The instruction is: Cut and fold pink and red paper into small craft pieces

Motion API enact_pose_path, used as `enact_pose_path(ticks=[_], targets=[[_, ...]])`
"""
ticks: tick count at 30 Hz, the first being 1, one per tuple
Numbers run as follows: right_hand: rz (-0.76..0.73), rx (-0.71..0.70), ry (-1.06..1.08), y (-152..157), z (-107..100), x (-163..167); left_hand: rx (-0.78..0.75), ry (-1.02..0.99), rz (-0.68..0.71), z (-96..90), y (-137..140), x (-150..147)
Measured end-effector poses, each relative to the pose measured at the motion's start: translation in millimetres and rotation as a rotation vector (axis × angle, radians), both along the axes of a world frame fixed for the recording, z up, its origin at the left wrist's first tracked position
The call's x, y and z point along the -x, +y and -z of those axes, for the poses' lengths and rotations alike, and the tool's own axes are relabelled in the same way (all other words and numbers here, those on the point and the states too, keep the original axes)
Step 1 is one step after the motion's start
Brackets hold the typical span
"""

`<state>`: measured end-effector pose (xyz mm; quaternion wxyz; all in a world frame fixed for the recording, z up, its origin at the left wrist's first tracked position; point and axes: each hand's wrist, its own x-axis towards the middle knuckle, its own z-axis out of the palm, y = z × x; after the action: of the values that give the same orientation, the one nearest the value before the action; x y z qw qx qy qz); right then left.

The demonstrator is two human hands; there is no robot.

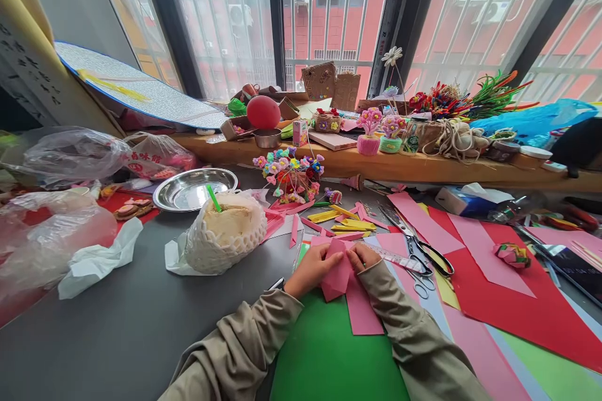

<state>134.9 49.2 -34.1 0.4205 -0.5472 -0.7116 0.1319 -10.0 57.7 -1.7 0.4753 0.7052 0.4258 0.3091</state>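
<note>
A folded piece of pink paper [337,277] is held up between both hands over a green sheet [336,351]. My left hand [314,268] grips its left edge, thumb on the near face. At the upper right edge of the same paper, my right hand [361,257] has its fingers closed in a pinch. Under the right wrist lies a flat pink strip [363,310]. Beyond the hands are folded yellow paper pieces [352,224] and pink ones. Large black-handled scissors [416,241], a ruler [397,258] and small scissors [422,285] rest to the right.
A coconut in white foam netting [226,235] with a green straw stands left, before a steel plate [195,189]. Red card [517,307] spreads across the right, near a phone [571,266]. Crocheted flowers [289,172] stand behind. A wooden ledge [423,166] carries a red balloon [263,113].
</note>
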Motion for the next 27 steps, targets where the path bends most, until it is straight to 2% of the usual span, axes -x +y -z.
enact_pose_path(ticks=[8,15,18,20,23,27], targets=[[-0.112,0.115,0.136,-0.9,-2.2,-2.7,-0.020,0.003,-0.004,-0.7,0.7,-0.1],[-0.128,0.181,0.336,-7.1,-10.8,-2.7,0.048,0.001,0.135,1.3,-1.5,-0.9],[-0.047,0.143,0.435,-5.7,-10.0,-2.2,0.110,-0.064,0.090,-1.4,-0.4,-1.8],[0.051,0.104,0.534,-3.9,-9.7,-2.9,0.174,-0.164,0.038,-4.5,1.4,-2.0],[0.165,0.119,0.680,-1.2,-10.3,-5.5,0.261,-0.321,-0.052,-8.5,3.6,-1.6],[0.164,0.166,0.799,1.1,-9.8,-8.8,0.361,-0.430,-0.091,-8.9,2.2,-1.5]])
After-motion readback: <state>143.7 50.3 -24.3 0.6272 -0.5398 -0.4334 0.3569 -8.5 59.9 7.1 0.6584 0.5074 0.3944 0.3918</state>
